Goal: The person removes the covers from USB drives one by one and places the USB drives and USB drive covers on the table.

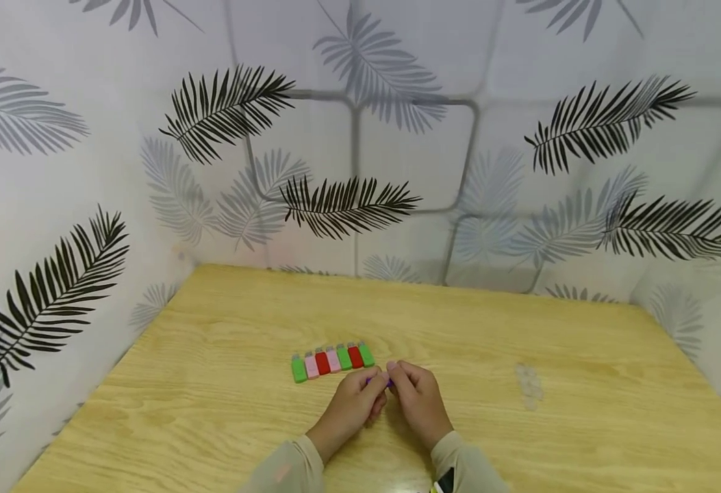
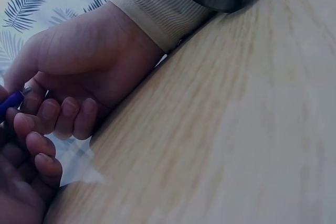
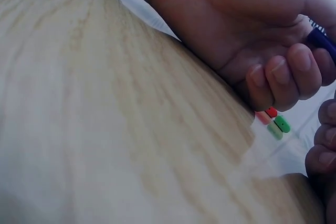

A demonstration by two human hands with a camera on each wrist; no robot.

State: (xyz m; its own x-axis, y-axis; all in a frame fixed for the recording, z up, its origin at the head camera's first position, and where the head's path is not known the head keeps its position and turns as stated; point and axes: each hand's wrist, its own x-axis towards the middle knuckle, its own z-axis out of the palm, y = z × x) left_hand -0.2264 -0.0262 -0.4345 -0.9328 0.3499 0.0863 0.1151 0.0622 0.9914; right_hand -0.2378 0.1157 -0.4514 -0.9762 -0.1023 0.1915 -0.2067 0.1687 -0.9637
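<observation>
A purple-blue USB flash drive (image 1: 389, 383) is up between both hands, largely hidden by fingers. My left hand (image 1: 352, 404) pinches its body with thumb across the top; the right wrist view shows this left hand (image 3: 262, 30) with the blue drive (image 3: 321, 41) between thumb and index finger. At the drive's right end, thumb and curled fingers of my right hand (image 1: 418, 404) meet. In the left wrist view, a grey tip of the drive (image 2: 11, 103) shows beside the right fingertips. Just beyond my left hand lies a row of green, pink and red flash drives (image 1: 333, 360).
The wooden table (image 1: 212, 424) reaches back to a wall covering (image 1: 397, 150) with leaf prints. Several small clear pieces (image 1: 528, 385) lie to the right of the hands. A dark device (image 1: 445, 481) sits on the right wrist.
</observation>
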